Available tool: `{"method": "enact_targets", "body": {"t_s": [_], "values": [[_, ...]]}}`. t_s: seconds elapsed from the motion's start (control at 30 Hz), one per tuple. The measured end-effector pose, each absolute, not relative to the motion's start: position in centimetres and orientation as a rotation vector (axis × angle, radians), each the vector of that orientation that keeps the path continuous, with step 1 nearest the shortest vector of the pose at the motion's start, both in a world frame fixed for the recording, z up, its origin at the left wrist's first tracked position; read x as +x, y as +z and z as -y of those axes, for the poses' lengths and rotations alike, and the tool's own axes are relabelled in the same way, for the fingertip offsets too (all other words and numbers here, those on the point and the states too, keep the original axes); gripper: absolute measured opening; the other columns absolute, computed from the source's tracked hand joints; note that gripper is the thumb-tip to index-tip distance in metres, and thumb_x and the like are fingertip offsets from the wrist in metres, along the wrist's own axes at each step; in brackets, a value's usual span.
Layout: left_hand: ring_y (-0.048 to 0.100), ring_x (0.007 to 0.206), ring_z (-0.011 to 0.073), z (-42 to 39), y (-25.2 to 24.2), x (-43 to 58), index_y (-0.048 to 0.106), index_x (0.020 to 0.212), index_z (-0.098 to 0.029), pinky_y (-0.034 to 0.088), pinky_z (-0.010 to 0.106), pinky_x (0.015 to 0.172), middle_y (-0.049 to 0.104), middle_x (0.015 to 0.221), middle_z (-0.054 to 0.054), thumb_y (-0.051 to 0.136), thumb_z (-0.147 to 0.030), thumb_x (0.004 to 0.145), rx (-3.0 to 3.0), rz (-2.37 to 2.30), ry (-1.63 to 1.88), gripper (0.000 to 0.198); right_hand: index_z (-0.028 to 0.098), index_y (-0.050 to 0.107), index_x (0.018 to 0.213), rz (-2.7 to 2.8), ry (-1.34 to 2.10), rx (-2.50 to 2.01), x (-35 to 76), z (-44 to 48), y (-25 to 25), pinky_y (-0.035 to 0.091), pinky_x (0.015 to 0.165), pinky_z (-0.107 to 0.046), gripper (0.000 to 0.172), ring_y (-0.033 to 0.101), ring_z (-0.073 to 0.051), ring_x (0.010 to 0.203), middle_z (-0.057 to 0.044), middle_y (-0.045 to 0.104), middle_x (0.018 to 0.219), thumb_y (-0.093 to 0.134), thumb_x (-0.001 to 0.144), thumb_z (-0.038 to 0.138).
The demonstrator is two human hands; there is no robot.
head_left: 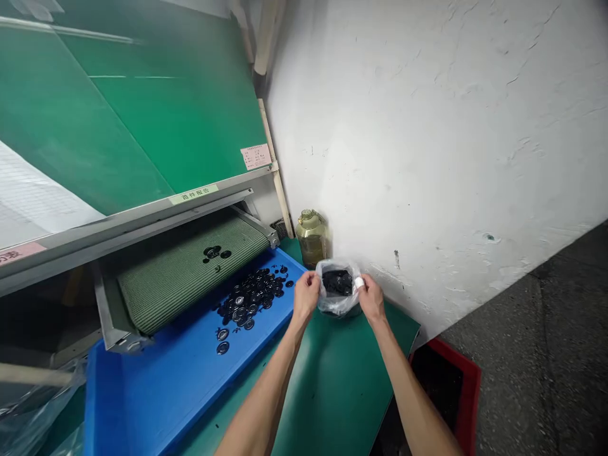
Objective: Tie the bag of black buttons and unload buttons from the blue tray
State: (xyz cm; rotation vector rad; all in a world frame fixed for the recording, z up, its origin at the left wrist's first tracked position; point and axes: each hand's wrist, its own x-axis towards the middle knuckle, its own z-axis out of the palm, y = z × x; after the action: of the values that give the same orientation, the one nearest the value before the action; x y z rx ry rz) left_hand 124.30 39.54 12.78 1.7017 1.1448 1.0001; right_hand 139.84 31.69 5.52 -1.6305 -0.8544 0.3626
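Observation:
A clear plastic bag stands on the green table, its mouth spread wide, with black parts heaped inside. My left hand pinches the bag's rim on the left. On the opposite side, my right hand grips the rim, and a white wrap covers part of its thumb. Left of the bag, a blue tray holds a pile of small round black pieces. A few more black pieces lie on the ribbed conveyor belt above the tray.
A yellowish translucent jug stands behind the bag against the white wall. A red bin sits on the floor at the right, beside the green table. The green board overhangs the conveyor.

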Motion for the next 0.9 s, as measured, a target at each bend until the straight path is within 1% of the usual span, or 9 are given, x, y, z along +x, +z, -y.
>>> {"method": "enact_targets", "body": {"t_s": [0.1,0.2,0.33,0.43,0.5,0.6,0.67,0.77,0.9], "values": [[0.05,0.058,0.0127,-39.9,14.9,124.8,0.065,0.087,-0.018,0.038,0.023,0.057,0.057,0.063,-0.003,0.059,-0.042,0.08,1.623,-0.986,1.082,0.026,0.015,0.068,0.111,0.832,0.272,-1.505,141.2,-31.3,7.4,0.049,0.07,-0.033,0.046,0.063,-0.024,0.078,-0.01,0.073,0.091,0.046,0.08,0.04],[0.049,0.057,0.0117,-39.8,15.4,125.3,0.065,0.085,-0.017,0.039,0.023,0.056,0.057,0.063,-0.002,0.064,-0.044,0.077,1.528,-0.891,1.105,0.028,0.015,0.068,0.11,0.818,0.281,-1.457,141.9,-31.6,8.6,0.049,0.07,-0.033,0.048,0.063,-0.024,0.081,-0.011,0.073,0.095,0.049,0.079,0.045],[0.049,0.054,0.0115,-39.4,15.1,125.7,0.063,0.081,-0.017,0.04,0.024,0.054,0.057,0.061,-0.002,0.067,-0.047,0.074,1.401,-0.844,1.138,0.031,0.015,0.069,0.104,0.78,0.342,-1.416,142.7,-32.1,9.5,0.048,0.067,-0.034,0.048,0.063,-0.024,0.077,-0.01,0.072,0.09,0.05,0.076,0.048],[0.051,0.057,0.0117,-38.9,15.6,125.6,0.064,0.086,-0.017,0.042,0.024,0.057,0.059,0.064,-0.001,0.068,-0.046,0.076,1.364,-0.802,1.168,0.03,0.016,0.068,0.108,0.81,0.334,-1.364,143.5,-32.0,10.0,0.048,0.068,-0.033,0.046,0.063,-0.023,0.079,-0.009,0.072,0.091,0.052,0.079,0.048],[0.054,0.061,0.0125,-38.4,15.7,125.3,0.065,0.09,-0.017,0.044,0.025,0.061,0.061,0.066,-0.001,0.068,-0.045,0.079,1.366,-0.775,1.174,0.03,0.017,0.066,0.113,0.822,0.318,-1.339,143.9,-32.1,9.9,0.049,0.07,-0.033,0.046,0.064,-0.023,0.083,-0.009,0.073,0.096,0.052,0.082,0.048],[0.055,0.059,0.0136,-37.8,14.9,124.5,0.064,0.087,-0.017,0.044,0.025,0.06,0.061,0.063,-0.001,0.07,-0.047,0.075,1.309,-0.833,1.149,0.032,0.016,0.065,0.112,0.789,0.344,-1.375,143.8,-32.7,9.1,0.05,0.071,-0.035,0.049,0.065,-0.025,0.085,-0.012,0.073,0.1,0.054,0.079,0.05],[0.053,0.057,0.0134,-37.6,13.9,123.8,0.062,0.083,-0.018,0.043,0.025,0.057,0.059,0.061,-0.002,0.07,-0.048,0.072,1.26,-0.886,1.136,0.034,0.014,0.064,0.113,0.772,0.391,-1.422,143.3,-32.9,8.2,0.05,0.068,-0.036,0.053,0.064,-0.025,0.079,-0.012,0.072,0.095,0.054,0.077,0.052],[0.052,0.059,0.0129,-37.1,12.7,122.5,0.062,0.084,-0.018,0.044,0.025,0.058,0.058,0.063,-0.002,0.069,-0.05,0.073,1.271,-0.896,1.116,0.035,0.013,0.061,0.123,0.779,0.434,-1.466,142.1,-32.3,7.2,0.048,0.065,-0.034,0.062,0.062,-0.024,0.075,-0.01,0.07,0.089,0.053,0.078,0.055],[0.054,0.067,0.0142,-36.4,11.9,120.6,0.061,0.085,-0.019,0.045,0.025,0.06,0.058,0.073,-0.001,0.063,-0.05,0.078,1.318,-1.031,1.015,0.032,0.015,0.055,0.132,0.781,0.508,-1.551,140.2,-30.5,6.7,0.05,0.069,-0.035,0.072,0.064,-0.025,0.082,-0.012,0.07,0.102,0.058,0.077,0.06]]}}
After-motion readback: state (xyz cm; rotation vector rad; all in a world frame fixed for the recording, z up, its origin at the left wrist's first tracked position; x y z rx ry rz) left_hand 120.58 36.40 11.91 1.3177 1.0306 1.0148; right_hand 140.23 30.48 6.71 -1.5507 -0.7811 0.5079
